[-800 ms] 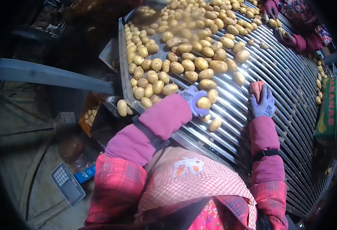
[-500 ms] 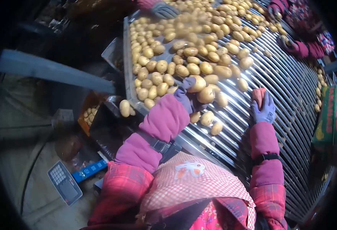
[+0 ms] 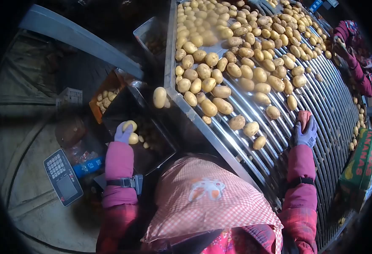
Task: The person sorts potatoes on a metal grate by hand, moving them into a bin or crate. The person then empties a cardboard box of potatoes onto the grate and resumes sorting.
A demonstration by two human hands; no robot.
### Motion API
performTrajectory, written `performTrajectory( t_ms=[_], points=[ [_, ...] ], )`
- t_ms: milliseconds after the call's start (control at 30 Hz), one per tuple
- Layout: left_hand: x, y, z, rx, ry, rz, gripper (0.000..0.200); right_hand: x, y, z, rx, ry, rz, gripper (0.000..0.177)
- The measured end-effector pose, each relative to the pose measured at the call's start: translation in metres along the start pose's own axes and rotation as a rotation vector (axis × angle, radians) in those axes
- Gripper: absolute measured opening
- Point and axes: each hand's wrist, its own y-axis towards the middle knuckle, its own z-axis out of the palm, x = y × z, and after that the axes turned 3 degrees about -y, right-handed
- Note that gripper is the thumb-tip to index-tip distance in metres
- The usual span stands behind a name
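Observation:
My left hand [image 3: 121, 133], in a lavender glove, is over the dark crate [image 3: 165, 157] to the left of the roller table. Its fingers are closed around potatoes [image 3: 131, 125], two of which show. Several more potatoes lie in the crate's shadow just beyond. Over on the rollers [image 3: 253, 167], my right hand [image 3: 307, 136] rests with its gloved fingers around a reddish, block-like piece [image 3: 304, 117] whose kind I cannot make out. Many potatoes [image 3: 260, 75] spread across the upper rollers, with a few loose ones nearer me.
One potato [image 3: 159, 97] sits by the table's metal rim [image 3: 171, 80]. An orange-sided box [image 3: 96, 111] holds potatoes, and a scale display [image 3: 63, 178] lies lower left. A green carton [image 3: 358, 158] stands right. Co-workers' sleeves [image 3: 355, 70] show at the far side.
My left hand has moved from the potatoes on the rollers, left and down, to the dark crate, holding potatoes. My right hand keeps its reddish piece on the rollers. The view has shifted.

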Motion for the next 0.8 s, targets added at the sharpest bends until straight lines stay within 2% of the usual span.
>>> performTrajectory(
  t_ms=[33,67,100,167,233,300,367,400,467,500,567,633,700,800],
  points=[
    [0.004,0.0,0.002,-0.118,0.395,0.247,0.06,-0.001,0.001,0.002,0.0,-0.001,0.002,0.073],
    [0.007,0.002,0.002,-0.2,0.588,0.329,0.063,-0.004,0.002,0.005,-0.012,0.007,-0.015,0.073],
    [-0.031,-0.013,0.023,-0.196,0.592,0.327,0.063,-0.007,0.001,0.007,-0.02,0.015,-0.032,0.072],
    [-0.09,-0.036,0.069,0.135,0.133,0.496,0.053,-0.002,0.001,0.001,-0.005,-0.008,-0.007,0.072],
    [-0.135,-0.059,0.119,0.417,0.237,0.464,0.045,0.001,-0.001,-0.001,-0.008,-0.029,-0.002,0.072],
    [-0.148,-0.061,0.166,0.622,0.666,0.838,0.044,0.004,-0.002,-0.002,-0.021,-0.019,0.018,0.072],
    [-0.165,-0.073,0.205,0.649,1.031,1.04,0.056,0.006,-0.002,-0.004,-0.022,0.015,0.013,0.072],
    [-0.172,-0.074,0.219,0.662,1.04,1.056,0.056,0.003,-0.002,-0.001,-0.035,0.012,0.007,0.073],
    [-0.181,-0.076,0.242,0.687,1.301,0.863,0.07,-0.001,-0.002,0.005,-0.045,0.048,0.01,0.075],
    [-0.18,-0.078,0.251,0.702,1.313,0.876,0.07,0.0,-0.003,0.005,-0.041,0.049,0.026,0.076],
    [-0.175,-0.079,0.268,0.738,1.369,0.78,0.076,0.0,-0.004,0.006,-0.055,0.036,0.037,0.077],
    [-0.166,-0.085,0.279,0.779,1.401,0.841,0.073,-0.004,-0.004,0.011,-0.099,0.056,0.004,0.076],
    [-0.158,-0.082,0.286,0.813,1.35,0.829,0.067,-0.001,-0.006,0.01,-0.076,0.03,0.039,0.076],
    [-0.152,-0.078,0.283,0.78,1.121,0.848,0.061,0.002,-0.004,0.005,-0.059,0.011,0.053,0.076]
  ],
)
